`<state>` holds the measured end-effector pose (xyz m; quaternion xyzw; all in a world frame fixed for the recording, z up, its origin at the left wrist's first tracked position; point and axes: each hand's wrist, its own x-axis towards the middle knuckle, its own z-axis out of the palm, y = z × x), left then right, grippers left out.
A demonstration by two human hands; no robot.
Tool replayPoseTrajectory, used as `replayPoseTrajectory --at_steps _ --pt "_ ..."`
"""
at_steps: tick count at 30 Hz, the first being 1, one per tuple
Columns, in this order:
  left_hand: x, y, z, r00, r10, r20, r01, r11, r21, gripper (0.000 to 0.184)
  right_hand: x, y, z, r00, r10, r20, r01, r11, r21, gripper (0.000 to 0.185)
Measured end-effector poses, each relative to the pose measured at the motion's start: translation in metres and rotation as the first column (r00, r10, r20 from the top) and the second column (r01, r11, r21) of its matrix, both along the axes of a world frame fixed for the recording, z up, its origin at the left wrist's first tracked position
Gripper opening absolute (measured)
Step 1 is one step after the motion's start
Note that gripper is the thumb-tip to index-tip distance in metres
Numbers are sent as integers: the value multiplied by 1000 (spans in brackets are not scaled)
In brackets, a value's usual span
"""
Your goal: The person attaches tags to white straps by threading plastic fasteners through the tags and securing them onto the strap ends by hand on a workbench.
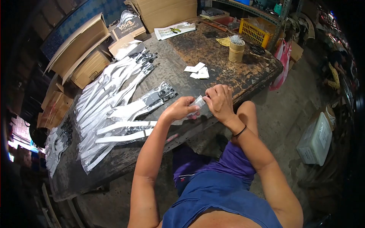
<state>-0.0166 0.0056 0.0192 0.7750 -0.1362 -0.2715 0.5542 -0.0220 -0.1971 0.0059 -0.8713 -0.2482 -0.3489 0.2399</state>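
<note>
Between my two hands, over the table's near edge, is a small clear plastic packet (pixel 198 102). My left hand (pixel 183 108) is closed round its lower left side. The fingers of my right hand (pixel 219 99) are curled together at its upper right end, and what lies inside them is partly hidden. Just left of my left hand, bagged white straps with black ends (pixel 146 102) lie on the table (pixel 167 78). Two white straps (pixel 125 131) lie below them, near my left forearm. Small white cards (pixel 199 71) lie beyond my hands.
A large pile of bagged white straps (pixel 102 95) covers the left side. Cardboard boxes (pixel 91 68) stand behind it. Toward the back right are a round tan container (pixel 236 52) and a yellow crate (pixel 254 33). A person (pixel 336 64) is far right.
</note>
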Motion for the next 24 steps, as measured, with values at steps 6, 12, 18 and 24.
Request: replayPoseTrajectory --at_steps 6,12,18,24 --pt "2 -3 -4 994 108 15 -108 994 -13 19 2 7 -32 933 256 -251 -174 936 307 9" --pt "6 -3 -15 998 47 46 -48 999 19 25 4 14 -35 836 340 -431 -100 866 490 16" --pt "3 -6 -20 989 52 140 -63 995 75 26 10 14 -40 753 368 -546 -43 855 516 18" --pt "-3 -8 -14 974 105 200 -135 981 142 25 11 11 -37 771 375 -515 -49 841 538 16"
